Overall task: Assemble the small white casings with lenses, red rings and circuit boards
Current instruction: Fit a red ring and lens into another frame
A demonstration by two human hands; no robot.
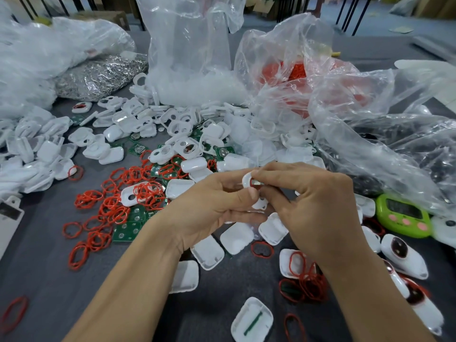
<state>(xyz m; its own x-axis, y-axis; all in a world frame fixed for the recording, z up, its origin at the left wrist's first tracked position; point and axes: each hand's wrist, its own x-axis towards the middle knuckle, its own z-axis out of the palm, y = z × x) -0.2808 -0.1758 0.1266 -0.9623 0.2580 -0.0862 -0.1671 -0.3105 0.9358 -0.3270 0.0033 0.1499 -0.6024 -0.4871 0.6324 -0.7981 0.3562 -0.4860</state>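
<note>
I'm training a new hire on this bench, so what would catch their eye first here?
At the centre, the left hand and right hand pinch a small white casing with red at its opening. Loose red rings litter the grey table to the left, and crumpled clear plastic bags tower at the back.

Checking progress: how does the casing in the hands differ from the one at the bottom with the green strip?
The held casing is pinched by the left hand and right hand; the bottom casing lies untouched, hollow side up, on the table. The held casing carries a red ring; the bottom casing holds a green strip instead. Both are small white shells.
</note>
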